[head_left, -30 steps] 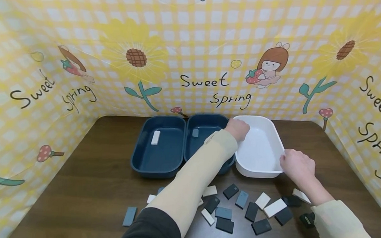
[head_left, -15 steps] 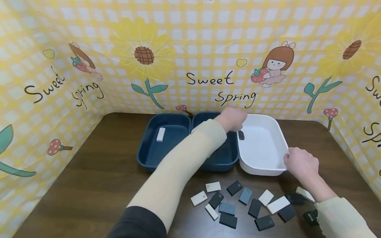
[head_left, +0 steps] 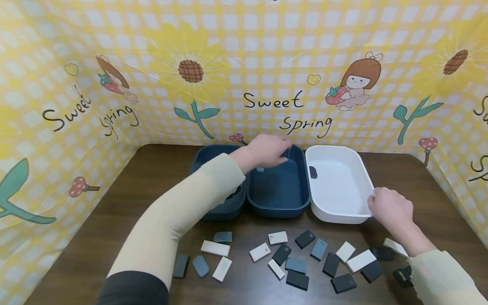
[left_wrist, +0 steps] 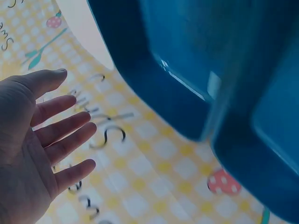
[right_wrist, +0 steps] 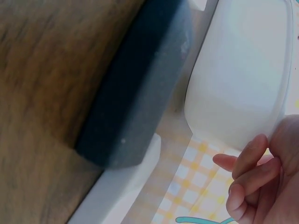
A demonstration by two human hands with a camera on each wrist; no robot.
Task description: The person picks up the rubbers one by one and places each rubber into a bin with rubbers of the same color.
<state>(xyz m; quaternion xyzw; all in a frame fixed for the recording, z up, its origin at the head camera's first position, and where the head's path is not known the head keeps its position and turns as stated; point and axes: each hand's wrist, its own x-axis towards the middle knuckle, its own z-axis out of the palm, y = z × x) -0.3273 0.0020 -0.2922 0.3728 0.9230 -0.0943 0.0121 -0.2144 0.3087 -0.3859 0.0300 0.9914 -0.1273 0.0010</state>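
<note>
My left hand (head_left: 266,151) hangs over the back of the middle dark blue tray (head_left: 278,212), fingers spread and holding nothing; the left wrist view shows its bare palm (left_wrist: 28,140). A dark block (head_left: 313,172) lies at the left side inside the white tray (head_left: 340,216). My right hand (head_left: 391,207) holds the white tray's right rim, its fingers curled at the outer wall in the right wrist view. A small grey-blue block (head_left: 260,169) sits in the middle tray. The left dark blue tray (head_left: 221,214) is partly hidden by my left forearm.
Several white, black and grey-blue blocks lie scattered on the wooden table (head_left: 104,237) in front of the trays. Some, like a black one (head_left: 403,276), lie beside my right sleeve. A yellow checked cloth (head_left: 231,49) rises behind the trays and along both sides.
My left hand has moved left from the white tray to the middle tray, and the dark block has come to lie in the white tray. The right hand stays at the rim.
</note>
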